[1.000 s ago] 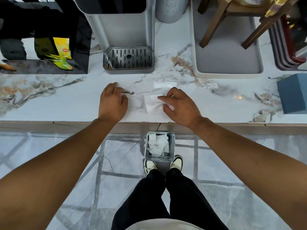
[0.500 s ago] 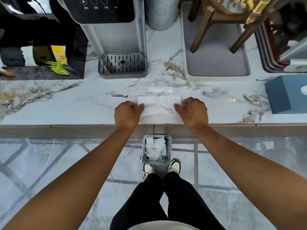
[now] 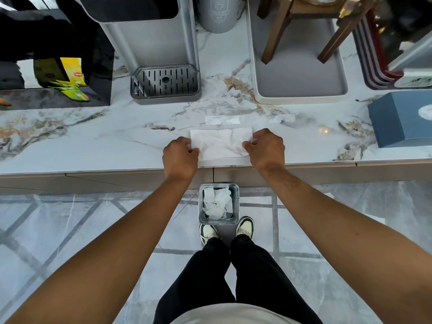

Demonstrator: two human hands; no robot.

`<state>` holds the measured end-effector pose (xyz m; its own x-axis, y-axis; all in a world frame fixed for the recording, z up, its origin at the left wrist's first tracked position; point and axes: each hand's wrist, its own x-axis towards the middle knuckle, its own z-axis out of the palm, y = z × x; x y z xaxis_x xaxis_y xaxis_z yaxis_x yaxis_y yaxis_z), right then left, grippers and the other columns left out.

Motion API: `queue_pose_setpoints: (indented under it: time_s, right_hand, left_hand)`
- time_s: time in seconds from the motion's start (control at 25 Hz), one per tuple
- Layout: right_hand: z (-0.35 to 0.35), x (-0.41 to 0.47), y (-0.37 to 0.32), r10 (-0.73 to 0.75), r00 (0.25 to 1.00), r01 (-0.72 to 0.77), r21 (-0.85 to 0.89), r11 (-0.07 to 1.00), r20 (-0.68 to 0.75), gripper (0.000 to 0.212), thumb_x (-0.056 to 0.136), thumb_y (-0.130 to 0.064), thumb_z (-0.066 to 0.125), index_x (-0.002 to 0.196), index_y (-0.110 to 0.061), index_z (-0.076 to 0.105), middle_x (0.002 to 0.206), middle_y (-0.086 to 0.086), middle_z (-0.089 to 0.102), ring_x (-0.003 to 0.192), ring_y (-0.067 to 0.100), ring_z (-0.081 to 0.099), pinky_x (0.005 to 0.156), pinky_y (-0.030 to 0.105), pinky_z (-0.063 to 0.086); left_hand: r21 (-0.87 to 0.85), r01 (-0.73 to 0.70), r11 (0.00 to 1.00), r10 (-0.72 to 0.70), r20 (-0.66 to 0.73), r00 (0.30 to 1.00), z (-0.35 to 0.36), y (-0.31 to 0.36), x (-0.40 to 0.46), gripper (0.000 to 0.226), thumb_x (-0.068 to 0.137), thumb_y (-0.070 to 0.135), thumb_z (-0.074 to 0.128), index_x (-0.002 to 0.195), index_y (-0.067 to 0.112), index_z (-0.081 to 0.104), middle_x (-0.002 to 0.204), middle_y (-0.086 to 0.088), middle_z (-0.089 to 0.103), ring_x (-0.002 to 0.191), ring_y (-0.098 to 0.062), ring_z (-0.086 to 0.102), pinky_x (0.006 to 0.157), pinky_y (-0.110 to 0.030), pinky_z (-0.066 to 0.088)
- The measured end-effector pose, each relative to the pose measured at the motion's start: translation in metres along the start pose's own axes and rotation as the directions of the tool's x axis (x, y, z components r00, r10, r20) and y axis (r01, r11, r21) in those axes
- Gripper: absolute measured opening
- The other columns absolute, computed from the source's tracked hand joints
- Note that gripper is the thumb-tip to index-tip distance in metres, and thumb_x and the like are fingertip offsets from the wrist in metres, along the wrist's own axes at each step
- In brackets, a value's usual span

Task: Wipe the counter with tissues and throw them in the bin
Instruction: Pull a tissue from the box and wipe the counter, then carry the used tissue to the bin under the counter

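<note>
A white tissue (image 3: 221, 145) is spread flat near the front edge of the marble counter (image 3: 93, 141). My left hand (image 3: 180, 156) pinches its left edge and my right hand (image 3: 266, 148) pinches its right edge, holding it stretched between them. Below the counter edge, on the floor in front of my feet, stands a small square metal bin (image 3: 218, 204) holding several crumpled white tissues.
A blue tissue box (image 3: 402, 120) sits at the right of the counter. Behind are a water dispenser with drip tray (image 3: 166, 83), a grey tray (image 3: 297, 73) bearing a wooden stand, a grey canister (image 3: 218, 15) and yellow tea packets (image 3: 70, 78). Pale rectangular patches (image 3: 222, 119) show on the marble beyond the tissue.
The tissue was bunched under my right hand; both hands have since taken its edges and spread it flat. It has shifted little since half a second ago.
</note>
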<state>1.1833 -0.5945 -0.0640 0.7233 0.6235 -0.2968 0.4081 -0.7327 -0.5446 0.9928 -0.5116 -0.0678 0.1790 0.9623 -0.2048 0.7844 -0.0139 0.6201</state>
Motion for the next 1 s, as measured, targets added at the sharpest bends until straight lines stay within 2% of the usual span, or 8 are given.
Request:
queue_pose_setpoints:
  time_s: [0.16,0.28,0.36,0.52,0.64,0.72,0.76,1.0]
  right_hand:
    - [-0.002,-0.009,0.004,0.0,1.0,0.0,-0.007,1.0,0.002,0.031,0.084,-0.029,0.073,0.109,-0.013,0.066,0.101,0.003,0.073,0.1,0.023,0.065,0.083,0.03,0.049]
    - [-0.002,-0.02,0.009,0.011,1.0,-0.011,0.002,1.0,0.004,0.032,0.083,-0.031,0.074,0.108,-0.014,0.065,0.101,0.003,0.073,0.1,0.022,0.065,0.083,0.031,0.051]
    - [-0.001,-0.027,0.011,0.0,1.0,0.0,-0.008,1.0,0.004,0.025,0.083,-0.031,0.073,0.1,-0.013,0.067,0.098,0.004,0.073,0.098,0.023,0.065,0.083,0.033,0.052]
    - [0.0,-0.036,0.01,-0.003,1.0,0.003,-0.023,1.0,0.007,0.026,0.083,-0.033,0.073,0.099,-0.014,0.068,0.099,0.004,0.073,0.099,0.022,0.065,0.084,0.033,0.052]
    - [0.001,-0.041,0.01,0.009,1.0,-0.009,-0.044,0.999,-0.001,0.031,0.082,-0.034,0.074,0.102,-0.012,0.063,0.103,0.006,0.069,0.099,0.023,0.063,0.079,0.031,0.049]
    - [0.002,-0.045,0.011,0.052,0.998,-0.053,-0.032,0.998,-0.028,0.039,0.081,-0.038,0.075,0.103,-0.011,0.059,0.105,0.007,0.066,0.096,0.023,0.062,0.073,0.03,0.046]
    - [0.002,-0.047,0.011,0.086,0.995,-0.087,-0.024,0.996,-0.042,0.044,0.081,-0.041,0.076,0.104,-0.009,0.057,0.105,0.007,0.066,0.096,0.024,0.062,0.072,0.03,0.046]
    - [0.003,-0.05,0.016,0.157,0.986,-0.156,0.015,0.988,-0.05,0.047,0.08,-0.041,0.078,0.104,-0.006,0.056,0.098,0.006,0.066,0.095,0.024,0.06,0.077,0.032,0.048]
  left_hand:
    - [0.023,0.001,1.0,-0.001,0.002,1.0,-0.003,-0.007,-0.009,0.029,0.087,0.02,0.071,0.114,0.01,0.068,0.099,-0.009,0.072,0.098,-0.027,0.065,0.085,-0.036,0.05]
    - [0.035,0.01,0.999,-0.01,-0.01,1.0,-0.007,-0.014,-0.019,0.021,0.086,0.027,0.072,0.101,0.012,0.069,0.097,-0.006,0.071,0.094,-0.025,0.065,0.079,-0.036,0.05]
    - [0.071,0.048,0.996,-0.047,-0.017,0.999,-0.01,-0.019,-0.025,0.022,0.085,0.036,0.072,0.08,0.015,0.067,0.082,-0.004,0.071,0.082,-0.026,0.064,0.068,-0.032,0.045]
    - [0.086,0.221,0.972,-0.224,0.033,0.974,-0.014,-0.026,-0.036,0.058,0.084,0.052,0.066,0.045,0.013,0.047,0.045,-0.003,0.053,0.059,-0.032,0.058,0.05,-0.029,0.033]
    - [-0.267,0.471,0.841,-0.43,0.199,0.881,-0.011,-0.028,-0.032,0.044,0.085,0.043,0.073,0.063,0.006,0.066,0.066,-0.01,0.069,0.067,-0.031,0.066,0.068,-0.038,0.058]
    - [-0.553,0.643,0.53,-0.51,0.398,0.763,-0.012,-0.026,-0.034,0.024,0.085,0.025,0.078,0.088,0.003,0.069,0.086,-0.015,0.071,0.079,-0.03,0.071,0.076,-0.04,0.062]
    - [-0.586,0.676,0.447,-0.499,0.464,0.732,-0.013,-0.026,-0.034,0.021,0.085,0.019,0.078,0.094,0.004,0.067,0.091,-0.015,0.071,0.083,-0.028,0.071,0.076,-0.038,0.062]
    - [-0.572,0.653,0.497,-0.481,0.445,0.756,-0.011,-0.034,-0.038,0.013,0.081,0.01,0.08,0.089,0.006,0.07,0.076,-0.007,0.07,0.053,-0.013,0.065,0.057,-0.026,0.059]
